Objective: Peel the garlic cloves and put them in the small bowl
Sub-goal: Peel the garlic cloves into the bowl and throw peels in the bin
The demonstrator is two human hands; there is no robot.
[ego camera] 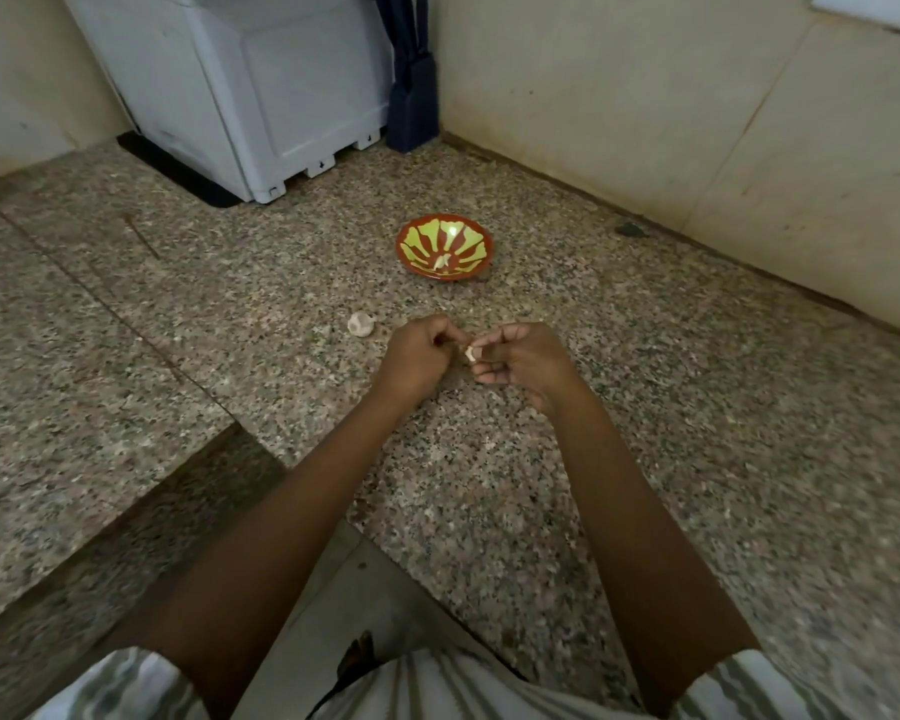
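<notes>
Granite counter [541,485], speckled pink and grey, fills most of the view and runs back to a tiled wall [645,96]. Both forearms reach out over it, and the hands meet above the stone, a little nearer the camera than the small bowl [468,236].

The right hand [520,358] pinches a pale garlic clove [471,353] between thumb and forefinger, with the other fingers loosely bent beneath it. The left hand [419,356] is curled almost into a fist, its fingertips close against the same clove. From this angle its knuckles hide the tips, so I cannot tell whether it grips the clove, a shred of skin, or nothing at all. The clove is too small to show how much skin it still wears.

The bowl, red with yellow-green rays, sits on the counter beyond the hands. A pale piece [441,262] lies at its bottom, most likely a peeled clove, though the detail is blurred. A garlic bulb [360,324] rests on the stone just left of the left hand, between that hand and the bowl but well short of the bowl.

At the back stands a white appliance [240,85], its top cut off by the frame. Beside it in the corner is a dark blue upright object [411,96], too dim to identify. Striped cloth [437,688] along the bottom edge is also cut off.
</notes>
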